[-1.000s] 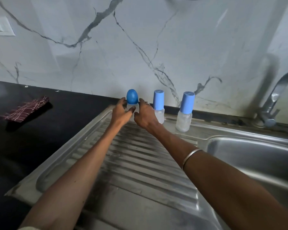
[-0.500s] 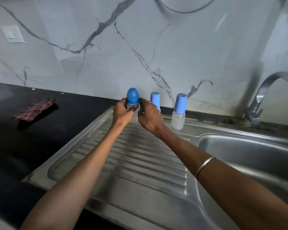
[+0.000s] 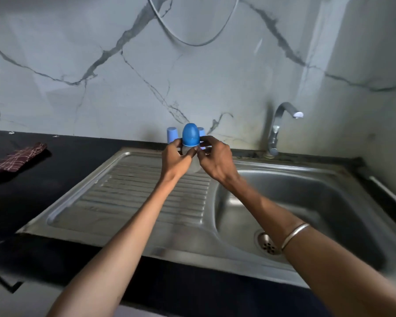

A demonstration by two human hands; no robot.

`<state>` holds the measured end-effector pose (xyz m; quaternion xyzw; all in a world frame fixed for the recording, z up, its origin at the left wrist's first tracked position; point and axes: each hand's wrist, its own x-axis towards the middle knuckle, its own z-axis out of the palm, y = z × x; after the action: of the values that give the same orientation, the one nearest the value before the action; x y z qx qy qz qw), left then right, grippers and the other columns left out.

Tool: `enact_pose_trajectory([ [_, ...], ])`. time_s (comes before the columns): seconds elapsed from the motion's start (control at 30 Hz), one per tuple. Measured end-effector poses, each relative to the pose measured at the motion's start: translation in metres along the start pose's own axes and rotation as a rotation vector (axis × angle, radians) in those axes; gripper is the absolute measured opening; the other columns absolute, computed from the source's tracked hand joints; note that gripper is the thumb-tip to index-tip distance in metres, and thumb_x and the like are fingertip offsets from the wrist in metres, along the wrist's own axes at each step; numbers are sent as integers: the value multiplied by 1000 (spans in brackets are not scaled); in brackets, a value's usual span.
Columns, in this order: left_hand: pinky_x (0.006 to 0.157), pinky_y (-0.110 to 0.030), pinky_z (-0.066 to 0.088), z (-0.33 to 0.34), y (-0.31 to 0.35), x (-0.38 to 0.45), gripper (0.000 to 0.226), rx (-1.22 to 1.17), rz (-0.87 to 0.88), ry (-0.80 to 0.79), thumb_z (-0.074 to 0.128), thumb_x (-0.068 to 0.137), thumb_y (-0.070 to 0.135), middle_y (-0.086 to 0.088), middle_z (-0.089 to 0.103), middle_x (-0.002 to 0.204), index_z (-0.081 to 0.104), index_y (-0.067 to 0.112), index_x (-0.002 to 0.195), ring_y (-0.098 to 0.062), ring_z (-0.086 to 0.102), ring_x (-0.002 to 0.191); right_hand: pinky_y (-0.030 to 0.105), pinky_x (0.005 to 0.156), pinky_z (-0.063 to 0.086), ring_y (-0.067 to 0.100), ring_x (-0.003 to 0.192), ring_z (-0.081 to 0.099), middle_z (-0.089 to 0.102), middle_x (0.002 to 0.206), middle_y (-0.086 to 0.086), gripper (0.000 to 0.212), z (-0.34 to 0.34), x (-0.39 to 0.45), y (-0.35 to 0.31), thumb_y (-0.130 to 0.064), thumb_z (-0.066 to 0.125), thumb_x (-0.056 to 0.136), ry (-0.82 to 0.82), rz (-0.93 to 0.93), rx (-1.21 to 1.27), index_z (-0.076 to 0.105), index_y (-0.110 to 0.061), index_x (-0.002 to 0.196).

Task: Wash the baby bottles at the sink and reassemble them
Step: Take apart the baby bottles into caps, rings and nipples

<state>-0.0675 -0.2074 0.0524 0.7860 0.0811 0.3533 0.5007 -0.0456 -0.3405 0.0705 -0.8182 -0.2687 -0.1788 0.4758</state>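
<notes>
Both hands, left hand and right hand, grip a clear, seemingly empty baby bottle with dome cap, mid-frame. Two capped bottles behind are mostly hidden.

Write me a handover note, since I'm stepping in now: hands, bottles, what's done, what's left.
Left hand and right hand both grip the clear baby bottle with the dark blue domed cap, lifted above the steel drainboard.
Two light blue capped bottles stand behind it by the marble wall.
Done: nothing visibly washed; the chrome tap shows no water running.
Left: uncap, wash all three, reassemble.
</notes>
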Motion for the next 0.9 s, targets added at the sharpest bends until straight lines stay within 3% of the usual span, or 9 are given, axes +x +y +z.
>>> enact_pose_trajectory([
  [0.1, 57, -13, 41, 24, 17, -22, 20, -30, 28, -54, 77, 82, 25, 9, 65, 77, 70, 13, 97, -8, 59, 70, 36, 88, 56, 10, 93, 70, 74, 102, 0, 39, -32, -16, 11, -38, 60, 86, 36, 25, 26, 64, -18, 119],
  [0.2, 62, -6, 40, 47, 29, -44, 19, -64, 23, -103, 77, 83, 25, 14, 66, 83, 70, 19, 99, 3, 62, 76, 29, 88, 55, 9, 97, 67, 72, 107, 0, 43, -58, -28, 22, -42, 63, 85, 90, 30, 34, 63, -18, 121],
  [0.27, 69, -10, 45, 64, 32, -57, 24, -85, 20, -126, 78, 81, 30, 13, 69, 90, 71, 21, 102, 1, 64, 85, 23, 85, 53, 9, 97, 66, 72, 109, 0, 46, -73, -35, 31, -42, 67, 83, 135, 47, 41, 63, -17, 122],
  [0.43, 73, -25, 53, 104, 30, -76, 30, -60, 68, -161, 76, 75, 38, 7, 69, 90, 71, 21, 101, -6, 65, 84, 22, 81, 53, 6, 92, 65, 72, 102, -5, 50, -92, -48, 61, -48, 75, 78, 193, 143, 54, 65, -18, 117],
  [0.53, 70, -18, 49, 122, 30, -80, 35, -59, 119, -175, 68, 68, 49, 5, 68, 90, 69, 24, 94, -3, 63, 82, 19, 78, 51, 5, 90, 65, 71, 97, -8, 50, -99, -50, 78, -50, 79, 75, 236, 202, 88, 66, -19, 111],
  [0.7, 71, -16, 48, 146, 17, -79, 37, -104, 100, -216, 74, 75, 41, 9, 68, 100, 70, 25, 108, 0, 64, 88, 6, 72, 45, -4, 87, 64, 71, 97, -11, 47, -98, -46, 102, -44, 82, 73, 275, 233, 176, 67, -20, 110],
  [0.8, 70, -18, 50, 149, 12, -74, 34, -100, 109, -226, 73, 80, 35, 11, 71, 97, 70, 26, 113, -1, 65, 87, 10, 73, 49, -4, 88, 65, 72, 97, -11, 49, -93, -41, 109, -48, 81, 73, 264, 245, 184, 68, -21, 111],
  [0.9, 66, -26, 52, 149, 10, -75, 31, -153, 78, -220, 68, 79, 42, 9, 73, 85, 72, 25, 104, -6, 68, 80, 13, 74, 52, -3, 88, 66, 73, 97, -10, 52, -90, -37, 113, -50, 82, 71, 225, 249, 193, 69, -20, 112],
])
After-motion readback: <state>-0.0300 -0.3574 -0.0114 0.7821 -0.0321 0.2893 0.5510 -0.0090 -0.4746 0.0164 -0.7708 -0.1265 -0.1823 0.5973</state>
